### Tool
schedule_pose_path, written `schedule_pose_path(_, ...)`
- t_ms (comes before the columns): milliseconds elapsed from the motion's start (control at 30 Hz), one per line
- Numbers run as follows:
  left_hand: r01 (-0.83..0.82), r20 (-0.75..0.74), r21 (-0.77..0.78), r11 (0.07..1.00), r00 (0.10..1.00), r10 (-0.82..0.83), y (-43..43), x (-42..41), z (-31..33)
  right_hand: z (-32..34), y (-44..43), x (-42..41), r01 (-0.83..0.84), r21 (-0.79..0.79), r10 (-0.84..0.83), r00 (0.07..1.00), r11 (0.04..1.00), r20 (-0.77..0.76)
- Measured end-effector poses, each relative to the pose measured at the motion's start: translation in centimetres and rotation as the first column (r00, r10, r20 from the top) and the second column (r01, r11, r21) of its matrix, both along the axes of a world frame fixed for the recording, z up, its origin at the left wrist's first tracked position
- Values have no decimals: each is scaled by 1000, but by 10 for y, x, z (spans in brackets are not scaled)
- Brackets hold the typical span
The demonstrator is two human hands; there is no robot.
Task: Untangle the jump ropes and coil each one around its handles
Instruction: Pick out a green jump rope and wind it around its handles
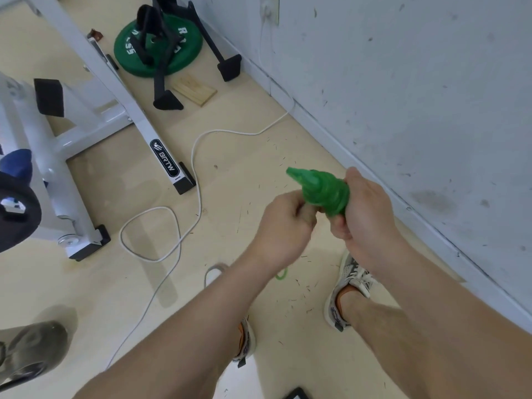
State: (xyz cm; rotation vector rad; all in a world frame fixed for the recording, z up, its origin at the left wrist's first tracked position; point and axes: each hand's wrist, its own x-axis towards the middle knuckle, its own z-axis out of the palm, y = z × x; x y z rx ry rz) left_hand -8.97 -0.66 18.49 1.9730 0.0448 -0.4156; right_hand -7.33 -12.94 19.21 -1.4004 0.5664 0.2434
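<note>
Head view: green rope (322,191) wound in thick coils round its handles, held in air above floor (244,174), near wall; right hand (365,214) grips bundle, fingers curled round it; left hand (285,223) at bundle's lower end, fingers curled tight, seemingly pinching rope tail, contact hidden; short green loop (281,274) shows below left forearm. Judgement: this rope nearly coiled, last bit left to wind; no second jump rope visible, so remainder unclear.

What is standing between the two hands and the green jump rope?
Nothing visible. The right hand grips the coiled green jump rope directly; the left hand is curled right beside its lower end, and what it holds is hidden.
</note>
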Motion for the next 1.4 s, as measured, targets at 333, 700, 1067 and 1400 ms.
schedule_pose_path(333,81,470,525,848,803,-367,40,7,16,-10,-18,9,62,-275,-67,998,959,-5)
schedule_pose_path(700,-24,711,369,929,651,-265,28,7,11,-5,-18,8,-284,-232,285,958,930,-31)
schedule_pose_path(1067,-42,627,249,968,768,-128,25,9,20,-5,-9,-1,-609,34,610,789,792,-73)
schedule_pose_path(1400,4,578,454,891,760,-297,42,18,15,0,-12,0,-720,-238,729,682,651,-69)
